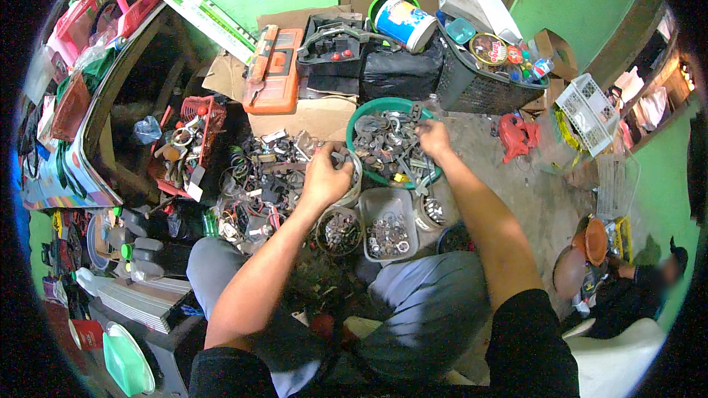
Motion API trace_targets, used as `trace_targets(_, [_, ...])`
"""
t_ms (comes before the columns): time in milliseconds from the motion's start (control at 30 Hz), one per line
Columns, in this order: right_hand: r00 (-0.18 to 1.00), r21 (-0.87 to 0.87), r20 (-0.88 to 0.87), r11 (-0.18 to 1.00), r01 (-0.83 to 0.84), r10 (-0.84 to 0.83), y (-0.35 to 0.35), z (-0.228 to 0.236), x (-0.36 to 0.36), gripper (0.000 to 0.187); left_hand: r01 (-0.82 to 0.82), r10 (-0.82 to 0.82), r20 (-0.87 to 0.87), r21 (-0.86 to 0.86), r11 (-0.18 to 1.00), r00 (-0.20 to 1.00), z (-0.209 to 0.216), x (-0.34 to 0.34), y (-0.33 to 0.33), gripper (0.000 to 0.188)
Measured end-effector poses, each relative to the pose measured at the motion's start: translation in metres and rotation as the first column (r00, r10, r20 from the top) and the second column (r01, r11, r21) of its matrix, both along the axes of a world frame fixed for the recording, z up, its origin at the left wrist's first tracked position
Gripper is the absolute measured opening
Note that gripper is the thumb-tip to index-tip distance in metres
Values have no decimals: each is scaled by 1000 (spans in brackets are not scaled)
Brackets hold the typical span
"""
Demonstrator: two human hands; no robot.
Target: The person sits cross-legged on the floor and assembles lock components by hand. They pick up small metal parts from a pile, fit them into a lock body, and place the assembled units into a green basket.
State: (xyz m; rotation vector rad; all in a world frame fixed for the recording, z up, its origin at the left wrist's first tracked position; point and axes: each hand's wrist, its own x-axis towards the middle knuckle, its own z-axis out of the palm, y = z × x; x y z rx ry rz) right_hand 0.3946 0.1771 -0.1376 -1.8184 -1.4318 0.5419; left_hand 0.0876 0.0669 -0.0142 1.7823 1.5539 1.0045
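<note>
Down on the floor (531, 199), the person sits with knees apart, both bare arms stretched forward over a spread of metal scrap. Left hand (324, 175) is curled shut around a small dark metal part (341, 156), held just above the rim of a round tin (352, 177) beside the green basin (369, 114). Right hand (434, 138) is over in the basin itself, fingers bent down among the grey metal pieces (389, 144) heaped there; whether those fingers actually pinch one piece, I cannot tell, they're buried in the pile. Basin sits straight ahead, between the two hands and a cardboard box (313, 119) behind it.

Nearer the knees, three sorting containers line up: a round bowl (339, 234) of small dark bits, a clear square tub (389, 230) full of washers and rings, and a smaller round cup (431, 210) just right of it. Left of the left hand, a tangle of wires and parts (258, 184) covers the floor, with a red crate (198, 133) of tools beyond it. Further back, an orange toolbox (274, 70) rests on the cardboard, a black basket (479, 77) of jars stands to the right, and a red tool (515, 136) lies on the bare floor beside it.
</note>
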Motion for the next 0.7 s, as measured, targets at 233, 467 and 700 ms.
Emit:
trace_targets(233, [887, -189, 311, 936, -296, 343, -27, 42, -41, 41, -28, 38, 122, -84, 996, 992, 5, -4, 0, 34])
trace_targets(467, [648, -258, -252, 595, -761, 719, -54, 163, -159, 52, -141, 122, 137, 141, 980, 983, 16, -21, -7, 40])
trace_targets(700, [524, -103, -29, 519, -849, 851, -71, 196, -188, 30, -119, 96, 162, 138, 983, 982, 47, -44, -27, 41])
